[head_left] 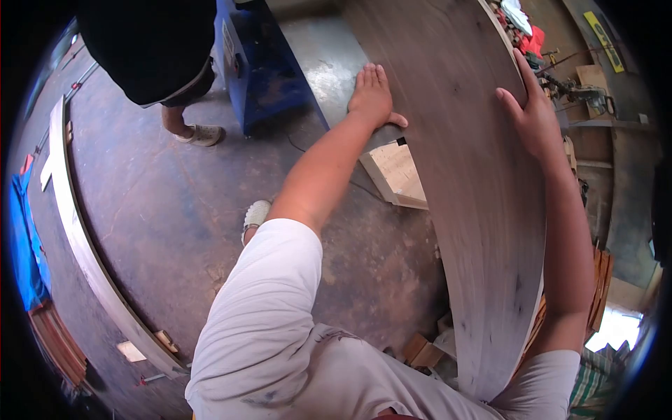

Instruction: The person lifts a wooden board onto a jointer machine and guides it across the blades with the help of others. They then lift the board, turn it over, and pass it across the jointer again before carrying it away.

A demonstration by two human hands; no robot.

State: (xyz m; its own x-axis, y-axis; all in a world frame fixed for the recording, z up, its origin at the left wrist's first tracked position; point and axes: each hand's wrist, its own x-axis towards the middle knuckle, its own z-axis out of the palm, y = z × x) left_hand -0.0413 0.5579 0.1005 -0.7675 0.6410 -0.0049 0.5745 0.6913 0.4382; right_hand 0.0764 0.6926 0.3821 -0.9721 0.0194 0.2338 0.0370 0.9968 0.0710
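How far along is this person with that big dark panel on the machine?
Done: the panel has its far end on the metal machine table. In hand: left hand presses flat at its left edge, right hand flat on its face. Left: much of the panel hangs off toward the person.

Workshop with a bare concrete floor (175,189), grey-brown, stained and dusty. At the top stands a blue machine base (262,70) carrying a dull metal counter (322,56). A long pale wooden strip (77,238) lies on the floor at left, near a blue tarp (21,245). A pale wooden box (399,175) sits near the machine. Wood offcuts (420,350) lie lower down. Bright daylight (616,329) glares at lower right.
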